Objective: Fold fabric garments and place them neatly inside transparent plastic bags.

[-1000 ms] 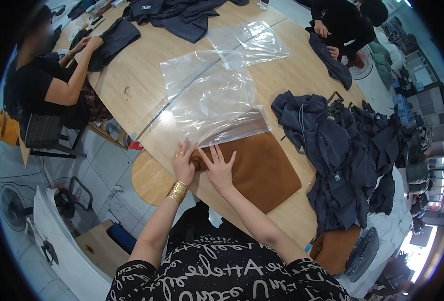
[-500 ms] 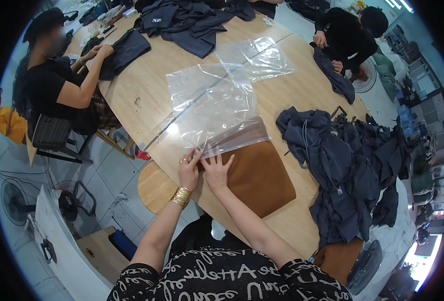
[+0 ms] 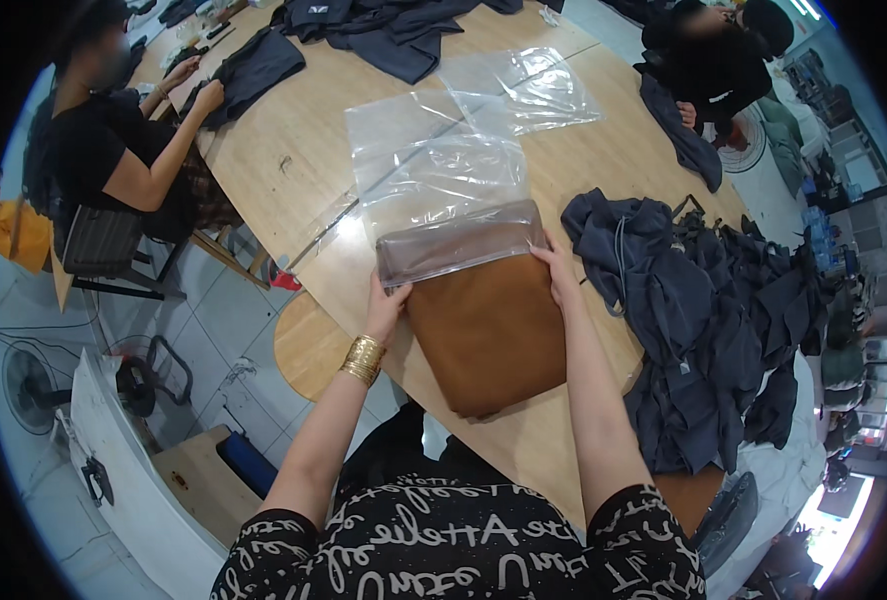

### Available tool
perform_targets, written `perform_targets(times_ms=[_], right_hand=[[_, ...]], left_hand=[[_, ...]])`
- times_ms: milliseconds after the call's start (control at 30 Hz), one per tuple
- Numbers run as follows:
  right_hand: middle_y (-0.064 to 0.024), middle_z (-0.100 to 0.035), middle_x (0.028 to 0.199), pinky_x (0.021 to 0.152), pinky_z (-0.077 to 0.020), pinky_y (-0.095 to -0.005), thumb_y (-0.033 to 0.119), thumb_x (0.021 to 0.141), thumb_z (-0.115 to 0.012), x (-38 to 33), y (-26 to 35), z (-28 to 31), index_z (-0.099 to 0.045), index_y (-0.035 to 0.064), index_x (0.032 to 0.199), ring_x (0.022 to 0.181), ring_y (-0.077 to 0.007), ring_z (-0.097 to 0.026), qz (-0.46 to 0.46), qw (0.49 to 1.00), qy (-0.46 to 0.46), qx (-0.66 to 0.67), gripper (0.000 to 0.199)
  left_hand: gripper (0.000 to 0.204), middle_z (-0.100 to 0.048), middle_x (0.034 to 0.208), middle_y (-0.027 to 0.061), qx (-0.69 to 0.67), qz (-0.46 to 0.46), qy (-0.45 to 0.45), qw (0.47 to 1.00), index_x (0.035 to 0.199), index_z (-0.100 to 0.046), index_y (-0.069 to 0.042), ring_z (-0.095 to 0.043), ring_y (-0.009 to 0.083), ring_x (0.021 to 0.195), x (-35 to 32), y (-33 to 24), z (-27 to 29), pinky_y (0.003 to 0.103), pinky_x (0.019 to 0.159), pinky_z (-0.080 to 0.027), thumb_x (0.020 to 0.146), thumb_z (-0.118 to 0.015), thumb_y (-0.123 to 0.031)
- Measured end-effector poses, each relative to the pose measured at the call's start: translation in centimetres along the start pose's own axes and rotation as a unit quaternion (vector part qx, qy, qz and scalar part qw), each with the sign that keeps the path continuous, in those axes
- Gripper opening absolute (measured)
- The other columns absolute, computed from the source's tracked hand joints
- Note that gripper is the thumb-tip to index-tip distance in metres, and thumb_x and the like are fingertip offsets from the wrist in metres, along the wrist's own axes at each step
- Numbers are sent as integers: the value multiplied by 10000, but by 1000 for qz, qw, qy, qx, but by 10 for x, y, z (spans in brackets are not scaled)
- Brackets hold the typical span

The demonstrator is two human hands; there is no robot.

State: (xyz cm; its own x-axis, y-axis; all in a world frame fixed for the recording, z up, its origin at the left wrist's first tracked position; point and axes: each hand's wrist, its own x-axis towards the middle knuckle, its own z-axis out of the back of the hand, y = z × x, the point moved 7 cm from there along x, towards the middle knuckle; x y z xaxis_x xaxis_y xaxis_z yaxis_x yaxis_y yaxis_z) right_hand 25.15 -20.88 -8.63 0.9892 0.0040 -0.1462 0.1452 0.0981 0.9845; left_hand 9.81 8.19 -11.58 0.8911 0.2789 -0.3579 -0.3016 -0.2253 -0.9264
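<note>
A folded brown piece of cloth point(image 3: 493, 340) lies on the table in front of me, its far end inside the mouth of a clear plastic bag point(image 3: 438, 165). My left hand point(image 3: 387, 302) pinches the bag's left edge at the mouth, with the thumb on top. At the opposite corner, my right hand point(image 3: 557, 272) grips the bag's edge along the cloth's right side. The fingers beneath are hidden. Beyond, a second clear plastic bag point(image 3: 553, 90) lies flat, partly overlapped by the first.
Dark blue garments point(image 3: 683, 330) are heaped on the right, with more dark garments point(image 3: 383, 35) at the far side. One co-worker point(image 3: 113, 150) sits at the left holding dark cloth; another person point(image 3: 713, 60) works at the far right. A wooden stool point(image 3: 313, 345) stands left of the table point(image 3: 283, 200).
My right hand has moved from the bag's left corner to its right side. The bag's mouth now covers the cloth's far end more squarely, and the cloth has turned and shifted left.
</note>
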Motion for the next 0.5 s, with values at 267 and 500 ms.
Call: perform_targets(times_ms=[267,500], right_hand=[[-123,-456,1301,996,-336,-310,125,829,-646,-185,-45,-3,-326,17,1370,1188,-218,-438,-88,967,-186,148,637],[-172,-601,898,739,-488,-389,152,904,-521,-153,-23,37,-516,-3,1005,811,-319,-599,32,931,-81,-355,184]], left_hand=[[359,-593,1040,69,-82,42,-25,995,1139,-513,-21,-544,122,943,-3,46,29,256,837,-436,966,-467,-331],[252,-608,940,225,346,-119,-49,929,1004,-559,7,-587,362,859,5,17,40,408,752,-450,933,-456,-211]])
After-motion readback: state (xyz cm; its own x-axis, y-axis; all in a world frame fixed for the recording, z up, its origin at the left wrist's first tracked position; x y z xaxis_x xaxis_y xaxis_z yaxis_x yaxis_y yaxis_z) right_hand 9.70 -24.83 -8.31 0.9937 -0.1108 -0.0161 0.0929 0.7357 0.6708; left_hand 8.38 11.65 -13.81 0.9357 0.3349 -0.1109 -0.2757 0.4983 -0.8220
